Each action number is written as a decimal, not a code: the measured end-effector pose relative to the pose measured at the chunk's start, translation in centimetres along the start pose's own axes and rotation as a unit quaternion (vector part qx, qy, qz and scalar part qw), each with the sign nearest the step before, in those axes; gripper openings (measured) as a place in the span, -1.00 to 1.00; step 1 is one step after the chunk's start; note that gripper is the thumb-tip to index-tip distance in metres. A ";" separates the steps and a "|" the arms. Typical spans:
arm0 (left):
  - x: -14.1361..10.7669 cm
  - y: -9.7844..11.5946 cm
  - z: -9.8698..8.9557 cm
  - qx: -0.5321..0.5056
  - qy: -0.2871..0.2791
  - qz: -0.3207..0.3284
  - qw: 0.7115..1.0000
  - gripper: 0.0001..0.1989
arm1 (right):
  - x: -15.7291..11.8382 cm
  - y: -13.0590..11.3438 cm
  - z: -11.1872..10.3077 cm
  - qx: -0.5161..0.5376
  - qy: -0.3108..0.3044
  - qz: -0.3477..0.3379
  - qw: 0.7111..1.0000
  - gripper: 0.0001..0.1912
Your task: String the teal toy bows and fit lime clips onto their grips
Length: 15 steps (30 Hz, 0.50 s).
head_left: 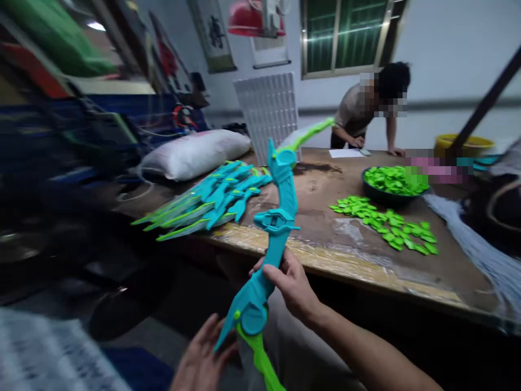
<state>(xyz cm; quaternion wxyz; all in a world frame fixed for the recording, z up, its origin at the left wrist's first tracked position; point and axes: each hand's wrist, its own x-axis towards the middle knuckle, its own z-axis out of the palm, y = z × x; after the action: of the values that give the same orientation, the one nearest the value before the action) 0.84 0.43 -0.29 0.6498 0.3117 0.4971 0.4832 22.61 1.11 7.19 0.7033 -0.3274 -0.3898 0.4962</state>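
My right grip [299, 288] is closed around the long blue toy [280, 239], below its middle. My thumb presses on the front and my other fingers wrap behind. That part is thin, so I think it is a good place to hold. The toy looks long and floppy at its green ends, so holding near the middle may stop it from tipping.

My left grip [203, 350] is down low, by the toy's pointy blue bottom end. Its fingers are spread and a bit bent. I think it is there to steady that end, but I can't tell if it touches.

The toy is up in front of me, tilted, by the near edge of the tabletop [313, 187]. More blue and green toys [232, 190] lie in a heap on the left, maybe so they stay together. A white sack [199, 155] is behind them. On the right, little green pieces [386, 225] are spread out near a dark bowl [378, 197] full of more. The bowl seems to keep those from scattering.
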 end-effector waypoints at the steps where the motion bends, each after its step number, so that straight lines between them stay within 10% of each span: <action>1: 0.8 1.2 0.5 0.008 -0.015 0.005 1.000 -0.35 | 0.1 -0.5 -0.5 -0.001 -0.024 0.009 1.000 -0.57; 9: 1.3 4.6 8.9 0.006 -0.139 -0.012 0.990 -0.23 | -2.4 1.7 -3.6 -0.239 -0.258 0.024 0.936 -0.46; 12: 0.8 3.7 9.7 -0.017 -0.082 -0.023 0.996 -0.18 | -3.5 1.2 -6.8 -0.489 -0.276 -0.018 0.828 -0.65; 15: 1.5 2.7 9.1 -0.021 -0.058 -0.063 0.996 -0.32 | -1.9 -2.3 -13.0 -0.690 -0.134 0.010 0.711 -0.81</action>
<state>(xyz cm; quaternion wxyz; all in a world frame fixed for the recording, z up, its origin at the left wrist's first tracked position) 8.64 3.49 4.42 0.7134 0.2936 0.4666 0.4327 34.58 -2.31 2.45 0.2174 -0.6553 -0.7108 0.1348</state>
